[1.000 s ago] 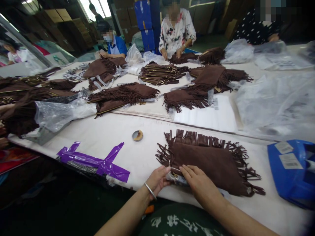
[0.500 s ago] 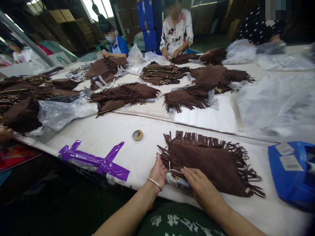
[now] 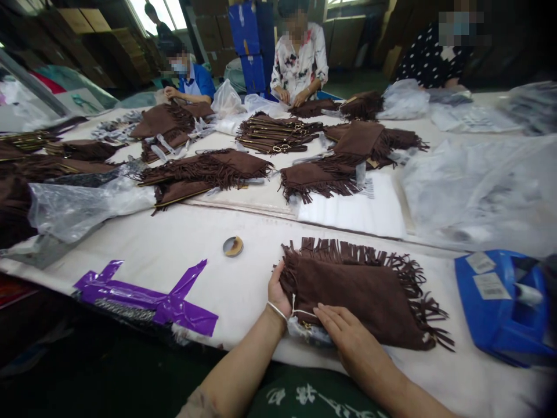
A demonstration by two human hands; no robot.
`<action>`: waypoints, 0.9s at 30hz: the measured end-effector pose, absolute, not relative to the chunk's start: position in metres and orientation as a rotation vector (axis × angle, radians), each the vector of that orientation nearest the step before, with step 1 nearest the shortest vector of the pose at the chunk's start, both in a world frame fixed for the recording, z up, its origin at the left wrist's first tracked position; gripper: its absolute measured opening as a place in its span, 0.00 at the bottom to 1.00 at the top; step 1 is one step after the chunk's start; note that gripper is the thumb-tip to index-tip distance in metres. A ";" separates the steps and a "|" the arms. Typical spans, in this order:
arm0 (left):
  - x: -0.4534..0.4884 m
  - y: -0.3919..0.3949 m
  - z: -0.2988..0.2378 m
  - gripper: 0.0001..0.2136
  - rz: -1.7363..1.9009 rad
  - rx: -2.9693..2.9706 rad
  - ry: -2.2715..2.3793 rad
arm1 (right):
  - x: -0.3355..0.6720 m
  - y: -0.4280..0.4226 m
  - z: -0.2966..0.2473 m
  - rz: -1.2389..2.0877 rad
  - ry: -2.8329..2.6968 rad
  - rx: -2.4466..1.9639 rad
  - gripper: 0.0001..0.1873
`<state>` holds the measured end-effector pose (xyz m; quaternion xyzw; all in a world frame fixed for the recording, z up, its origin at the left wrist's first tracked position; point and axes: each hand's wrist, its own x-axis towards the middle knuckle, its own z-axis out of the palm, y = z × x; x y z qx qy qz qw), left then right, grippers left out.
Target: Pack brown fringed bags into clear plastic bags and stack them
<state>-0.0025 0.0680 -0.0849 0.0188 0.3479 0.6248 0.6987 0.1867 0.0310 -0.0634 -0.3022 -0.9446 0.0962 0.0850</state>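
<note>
A brown suede-like pouch with long fringe lies on the white table in front of me. My left hand, with a bangle at the wrist, grips its left end; the fingers are partly hidden under the fringe there. My right hand lies on the pouch's near edge with its fingers stretched out. A white string loop runs from the left end toward my right fingertips. Below the near edge, clear plastic wrapping shows, with a small gold-coloured metal part beside it.
To the right stands a blue tape dispenser. A small round tin and purple tape are at the left. More fringed pouches, white sheets and plastic bags lie farther back. Several people work across the table.
My left hand has moved in against the pouch's left end, and the fringe there is now gathered at its fingers. My right hand stays on the pouch. The camera has turned slightly right.
</note>
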 end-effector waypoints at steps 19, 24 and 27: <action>0.044 0.067 -0.065 0.21 0.753 1.754 1.142 | 0.267 0.030 -0.059 0.927 -2.543 -0.918 0.23; 0.072 0.070 -0.059 0.21 0.607 1.998 1.032 | 0.326 -0.004 -0.072 1.264 -1.388 -1.569 0.20; 0.100 0.069 -0.058 0.25 0.419 2.211 0.861 | 0.343 -0.021 -0.080 1.490 -0.753 -1.565 0.24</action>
